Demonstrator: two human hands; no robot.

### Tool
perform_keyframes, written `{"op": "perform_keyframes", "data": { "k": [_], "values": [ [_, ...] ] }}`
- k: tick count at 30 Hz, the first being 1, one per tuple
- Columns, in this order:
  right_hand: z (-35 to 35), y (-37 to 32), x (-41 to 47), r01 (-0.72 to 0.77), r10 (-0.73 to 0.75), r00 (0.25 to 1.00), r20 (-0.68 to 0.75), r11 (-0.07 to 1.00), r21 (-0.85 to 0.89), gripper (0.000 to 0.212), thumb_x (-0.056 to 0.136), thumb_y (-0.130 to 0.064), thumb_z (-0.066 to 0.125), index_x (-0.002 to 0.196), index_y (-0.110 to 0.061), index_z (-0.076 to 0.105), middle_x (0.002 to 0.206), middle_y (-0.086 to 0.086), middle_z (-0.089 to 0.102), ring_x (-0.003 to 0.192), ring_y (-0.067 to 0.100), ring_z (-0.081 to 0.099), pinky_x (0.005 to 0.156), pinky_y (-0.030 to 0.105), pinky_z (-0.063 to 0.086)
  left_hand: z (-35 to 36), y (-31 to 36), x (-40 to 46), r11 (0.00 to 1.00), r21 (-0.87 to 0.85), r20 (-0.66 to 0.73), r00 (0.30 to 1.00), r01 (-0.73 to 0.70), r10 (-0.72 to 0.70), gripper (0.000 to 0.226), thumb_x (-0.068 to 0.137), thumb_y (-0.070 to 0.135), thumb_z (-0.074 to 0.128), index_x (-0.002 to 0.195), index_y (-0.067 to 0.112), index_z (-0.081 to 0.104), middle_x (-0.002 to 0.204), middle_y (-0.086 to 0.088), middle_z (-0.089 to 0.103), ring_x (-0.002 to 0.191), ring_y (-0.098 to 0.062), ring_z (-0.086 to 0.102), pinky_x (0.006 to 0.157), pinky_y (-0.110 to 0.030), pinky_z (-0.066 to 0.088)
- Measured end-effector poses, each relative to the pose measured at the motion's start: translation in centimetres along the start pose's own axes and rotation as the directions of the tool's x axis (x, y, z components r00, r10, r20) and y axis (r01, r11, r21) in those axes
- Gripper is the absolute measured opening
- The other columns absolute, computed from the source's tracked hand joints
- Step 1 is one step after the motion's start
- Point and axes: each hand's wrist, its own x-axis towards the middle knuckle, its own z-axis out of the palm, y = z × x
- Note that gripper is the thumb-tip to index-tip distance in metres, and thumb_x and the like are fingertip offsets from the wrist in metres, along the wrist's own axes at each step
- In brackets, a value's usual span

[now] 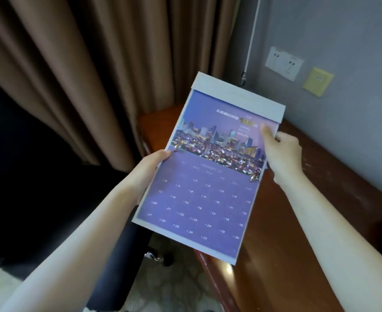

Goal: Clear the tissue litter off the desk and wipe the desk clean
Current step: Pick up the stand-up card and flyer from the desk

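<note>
I hold a purple desk calendar [204,174] with a city night photo and a white backing, lifted above the reddish-brown wooden desk [298,233]. My left hand [149,170] grips its left edge at the ring binding. My right hand [280,152] grips its right edge, thumb lying on the page. No tissue shows on the visible part of the desk; the calendar hides much of the desk's near-left area.
Brown curtains [84,64] hang to the left behind the desk's end. A grey wall with a white socket plate [284,63] and a yellow plate [318,82] runs along the desk. A dark chair [39,176] with a castor [163,258] stands at lower left.
</note>
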Motion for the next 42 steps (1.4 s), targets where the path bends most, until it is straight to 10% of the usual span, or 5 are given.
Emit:
{"op": "perform_keyframes", "data": {
  "k": [4, 8, 15, 34, 42],
  "values": [
    [5.0, -2.4, -2.2, 0.183, -0.149, 0.972, 0.184, 0.965, -0.187, 0.056, 0.093, -0.047, 0.048, 0.060, -0.002, 0.047, 0.063, 0.023, 0.058, 0.057, 0.029, 0.062, 0.058, 0.034, 0.052, -6.9, -1.2, -1.3, 0.996, 0.023, -0.111, 0.990, -0.091, 0.093, 0.035, 0.095, 0.023, 0.048, 0.072, 0.020, 0.075, 0.077, -0.006, 0.071, 0.062, -0.018, 0.068, 0.074, -0.032, 0.053],
    [12.5, -2.9, -7.1, 0.097, -0.040, 0.893, 0.449, 0.990, -0.105, 0.037, 0.092, -0.048, 0.049, 0.080, -0.013, 0.052, 0.089, 0.021, 0.065, 0.061, 0.020, 0.065, 0.051, 0.029, 0.054, -14.5, -1.8, -3.2, 0.985, -0.057, -0.183, 0.972, -0.160, 0.147, 0.027, 0.098, 0.028, 0.046, 0.095, 0.017, 0.070, 0.093, -0.010, 0.071, 0.079, -0.027, 0.068, 0.081, -0.045, 0.052],
    [23.5, -1.4, -15.6, -0.151, 0.170, 0.490, 0.855, 0.983, -0.109, 0.025, 0.099, -0.028, 0.044, 0.124, -0.032, 0.047, 0.103, 0.002, 0.070, 0.090, 0.022, 0.069, 0.075, 0.042, 0.057, -26.6, -3.1, -4.8, 0.984, -0.024, -0.300, 0.940, -0.177, 0.162, 0.028, 0.101, 0.026, 0.039, 0.101, 0.016, 0.065, 0.086, -0.004, 0.073, 0.071, -0.018, 0.071, 0.059, -0.029, 0.057],
    [43.0, 9.5, -21.7, -0.227, 0.379, 0.628, 0.679, 0.925, -0.306, 0.037, 0.100, -0.023, 0.042, 0.135, -0.032, 0.049, 0.123, 0.001, 0.062, 0.107, 0.024, 0.062, 0.091, 0.040, 0.053, -38.0, -16.7, 3.5, 0.844, 0.384, -0.619, 0.782, 0.375, -0.066, 0.014, 0.093, 0.015, 0.051, 0.103, 0.005, 0.047, 0.099, -0.013, 0.054, 0.085, -0.027, 0.053, 0.069, -0.029, 0.040],
    [48.0, 19.1, -22.2, -0.158, 0.411, 0.628, 0.660, 0.899, -0.410, 0.041, 0.100, -0.020, 0.044, 0.141, -0.026, 0.044, 0.132, 0.000, 0.058, 0.114, 0.023, 0.058, 0.086, 0.030, 0.048, -39.3, -25.6, 8.1, 0.887, 0.280, -0.672, 0.735, 0.368, -0.092, 0.023, 0.091, 0.007, 0.052, 0.112, 0.016, 0.049, 0.112, -0.005, 0.059, 0.102, -0.024, 0.057, 0.076, -0.027, 0.042]
  ]
}}
